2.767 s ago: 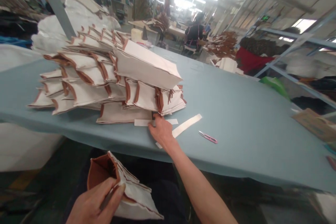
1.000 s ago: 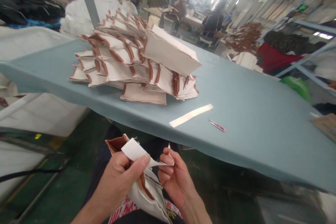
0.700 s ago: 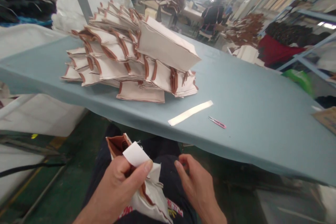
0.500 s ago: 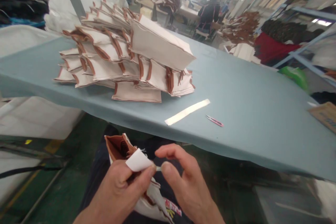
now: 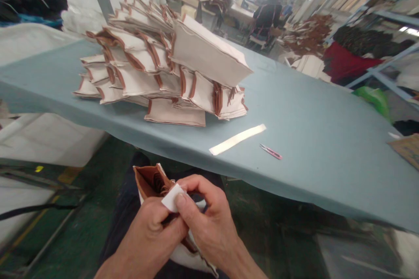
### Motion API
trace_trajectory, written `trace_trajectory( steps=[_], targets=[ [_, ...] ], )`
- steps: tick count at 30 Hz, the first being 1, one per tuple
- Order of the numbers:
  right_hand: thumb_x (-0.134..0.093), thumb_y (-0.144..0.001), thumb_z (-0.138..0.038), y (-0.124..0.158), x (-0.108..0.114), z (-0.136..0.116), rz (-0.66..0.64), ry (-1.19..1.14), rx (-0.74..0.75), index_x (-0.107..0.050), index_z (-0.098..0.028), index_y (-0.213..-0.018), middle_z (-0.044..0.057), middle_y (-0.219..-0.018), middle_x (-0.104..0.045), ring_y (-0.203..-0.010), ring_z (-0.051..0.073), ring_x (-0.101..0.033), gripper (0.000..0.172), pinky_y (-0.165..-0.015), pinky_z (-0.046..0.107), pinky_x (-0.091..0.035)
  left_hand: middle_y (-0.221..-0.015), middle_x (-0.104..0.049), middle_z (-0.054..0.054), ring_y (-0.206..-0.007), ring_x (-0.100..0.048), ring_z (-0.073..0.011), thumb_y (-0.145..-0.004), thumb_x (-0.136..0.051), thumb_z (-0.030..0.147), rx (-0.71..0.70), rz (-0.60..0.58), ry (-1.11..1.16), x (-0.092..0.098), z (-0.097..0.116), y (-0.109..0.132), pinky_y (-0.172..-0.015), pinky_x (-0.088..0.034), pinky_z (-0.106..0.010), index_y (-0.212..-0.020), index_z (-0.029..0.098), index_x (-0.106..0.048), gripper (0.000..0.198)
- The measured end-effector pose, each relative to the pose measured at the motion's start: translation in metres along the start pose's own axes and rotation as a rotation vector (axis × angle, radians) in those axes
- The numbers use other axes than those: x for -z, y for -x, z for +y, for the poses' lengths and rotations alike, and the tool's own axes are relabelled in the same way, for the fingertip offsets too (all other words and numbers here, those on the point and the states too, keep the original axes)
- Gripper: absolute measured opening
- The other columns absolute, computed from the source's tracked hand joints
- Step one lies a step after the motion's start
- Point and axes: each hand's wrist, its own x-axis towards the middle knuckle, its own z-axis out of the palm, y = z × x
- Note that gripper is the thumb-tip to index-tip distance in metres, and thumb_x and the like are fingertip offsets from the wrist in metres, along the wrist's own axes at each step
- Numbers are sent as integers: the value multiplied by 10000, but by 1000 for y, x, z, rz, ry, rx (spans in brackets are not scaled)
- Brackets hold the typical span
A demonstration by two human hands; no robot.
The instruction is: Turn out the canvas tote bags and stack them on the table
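Observation:
On my lap is a cream fabric bag point(image 5: 191, 256) with a brown lining, its mouth gaping toward the upper left. My left hand point(image 5: 147, 231) is closed around the bag's edge. A small white label point(image 5: 172, 198) sticks up between my two hands, against the bag. My right hand point(image 5: 209, 218) pinches this label between thumb and forefinger. The fingertips of both hands nearly meet, and the part of the bag beneath them is hidden.
A heap of similar cream bags point(image 5: 137, 78) lies on the blue-grey table point(image 5: 304, 139). Nearer me are a pale strip point(image 5: 238, 139) and pink thread snips point(image 5: 271, 151). A person point(image 5: 266, 17) sits in the background. A cardboard box point(image 5: 406, 150) is at the right.
My right hand has moved left, from beside the label to pinching it. My left hand stays on the bag. The view has shifted slightly.

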Motion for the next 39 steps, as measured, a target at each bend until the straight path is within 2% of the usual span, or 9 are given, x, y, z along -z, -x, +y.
trace_trajectory(
  steps=[9, 13, 16, 19, 23, 28, 31, 33, 39],
  targets=[
    [-738, -981, -329, -1, -8, 9, 15, -31, 2, -789, -224, -1057, 37, -978, -823, -851, 203, -750, 140, -798, 303, -598, -560, -662, 6, -512, -612, -142, -925, -613, 355, 36, 31, 0, -4, -35, 10, -484, -427, -179, -590, 181, -651, 380],
    [-753, -970, -260, 4, -9, 8, 220, 203, 215, -768, -274, -1084, 55, -1028, -825, -935, 245, -762, 116, -881, 380, -609, -542, -625, 3, -497, -589, -142, -988, -593, 422, 28, 92, -68, -1, -35, 9, -475, -409, -193, -583, 180, -646, 475],
    [-749, -1007, -270, 7, -9, 8, 226, 334, 349, -767, -299, -1069, 82, -1060, -835, -993, 286, -772, 71, -923, 441, -610, -551, -649, -6, -506, -596, -146, -935, -608, 395, -25, 98, -88, 4, -24, 3, -497, -428, -203, -598, 168, -684, 414],
    [-773, -969, -286, 6, -8, 9, 189, 326, 204, -772, -276, -1202, 95, -1172, -836, -1089, 299, -779, 233, -981, 441, -609, -599, -711, -17, -540, -653, -165, -920, -583, 370, -32, 65, -59, 6, -16, -2, -526, -488, -208, -635, 171, -710, 370],
    [-737, -976, -273, 2, -5, 10, 55, 205, 78, -781, -238, -1110, 48, -1063, -838, -986, 229, -784, 145, -900, 338, -597, -579, -702, -7, -509, -642, -167, -915, -586, 407, 26, -28, -16, 7, -12, -5, -495, -477, -210, -639, 187, -674, 364],
    [-663, -985, -178, -5, -3, 14, 103, 216, 218, -730, -225, -964, 30, -1001, -840, -918, 182, -794, 84, -846, 276, -595, -571, -667, 14, -508, -591, -149, -906, -604, 416, 40, -27, -43, 7, -12, -7, -499, -421, -211, -672, 198, -679, 329],
    [-649, -1011, -131, -11, 1, 19, 271, 366, 457, -689, -226, -963, 27, -945, -814, -868, 172, -775, 114, -817, 266, -593, -556, -621, 69, -491, -574, -148, -929, -681, 499, 123, 114, -4, 4, -12, -2, -494, -425, -213, -919, 216, -738, 289],
    [-646, -1019, -94, -15, 4, 22, 349, 506, 619, -666, -227, -971, 32, -918, -794, -845, 177, -755, 143, -809, 276, -589, -568, -644, 70, -503, -617, -157, -940, -709, 534, 194, 209, 50, 0, -12, 3, -511, -465, -217, -914, 231, -718, 305],
    [-638, -1083, -103, -15, 0, 25, 294, 670, 749, -660, -225, -1007, 55, -928, -809, -823, 197, -765, 146, -780, 305, -615, -659, -715, 50, -583, -700, -170, -969, -720, 549, 125, 280, 104, -10, -23, 13, -557, -548, -208, -986, 229, -794, 329]
  ],
)
